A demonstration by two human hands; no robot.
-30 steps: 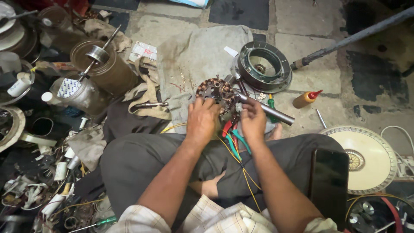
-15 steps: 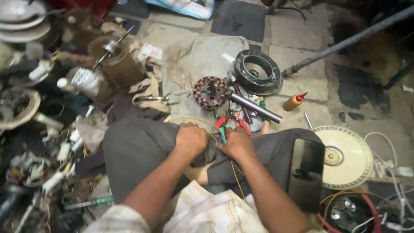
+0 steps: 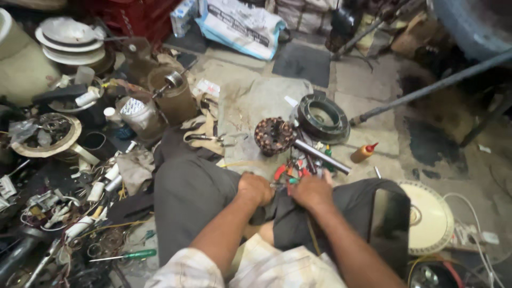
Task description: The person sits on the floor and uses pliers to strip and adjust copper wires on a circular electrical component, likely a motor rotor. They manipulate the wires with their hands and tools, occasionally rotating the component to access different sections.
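Observation:
My left hand is curled into a fist on my lap, at the inner edge of my left thigh. My right hand rests palm down beside it on the dark trouser cloth; what lies under its fingers is hidden. Just beyond the knuckles are red-handled pliers and a bunch of coloured wires. A thin yellow wire runs down under my right wrist. Farther out on a grey cloth sits a copper-wound motor stator, apart from both hands.
A dark ring-shaped motor housing and a steel shaft lie by the stator, with an orange glue bottle to the right. A black phone rests on my right knee, a white fan cover beside it. Motor parts, capacitors and a green screwdriver crowd the left.
Both hands have left the stator and drawn back to my lap. The stator stays on the cloth. The camera has tilted up and shows more of the floor beyond.

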